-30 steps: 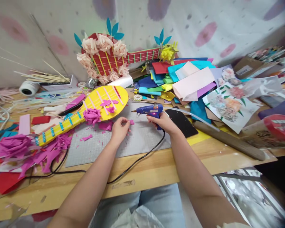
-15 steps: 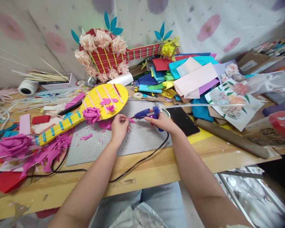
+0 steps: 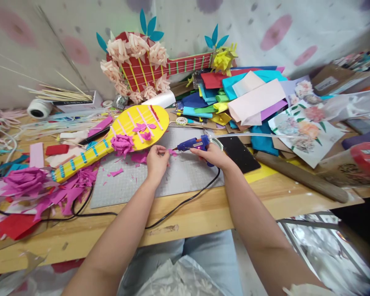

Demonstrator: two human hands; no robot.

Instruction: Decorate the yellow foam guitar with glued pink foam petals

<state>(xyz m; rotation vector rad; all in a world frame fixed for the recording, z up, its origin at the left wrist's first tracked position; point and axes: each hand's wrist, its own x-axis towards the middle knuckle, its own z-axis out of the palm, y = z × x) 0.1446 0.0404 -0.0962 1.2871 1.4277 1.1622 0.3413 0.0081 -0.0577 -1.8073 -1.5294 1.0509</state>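
Observation:
My right hand [image 3: 212, 153] is closed around a blue hot glue gun [image 3: 193, 144], with a long clear glue stick [image 3: 253, 135] poking out of its back. The gun's nozzle points left, at a small magenta paper petal [image 3: 172, 152] pinched in the fingertips of my left hand [image 3: 158, 162]. Whether nozzle and petal touch, I cannot tell. Just left of that hand lies a yellow paper guitar [image 3: 132, 128] with blue frets, pink strips, a magenta paper rose [image 3: 122, 144] and flat magenta petals [image 3: 144, 127] on its body. A grey cutting mat [image 3: 185, 176] is under both hands.
Against the wall leans a red paper guitar [image 3: 189, 65] trimmed with peach roses. Coloured paper sheets [image 3: 255, 100] pile up behind the gun. A black cord [image 3: 185, 201] loops across the table's front. A wooden stick [image 3: 302, 176] lies right; magenta scraps [image 3: 80, 181] crowd the left.
The whole view has shifted slightly, so the table things sit a little further right and higher. Both hands keep their hold, petal and glue gun staying close together.

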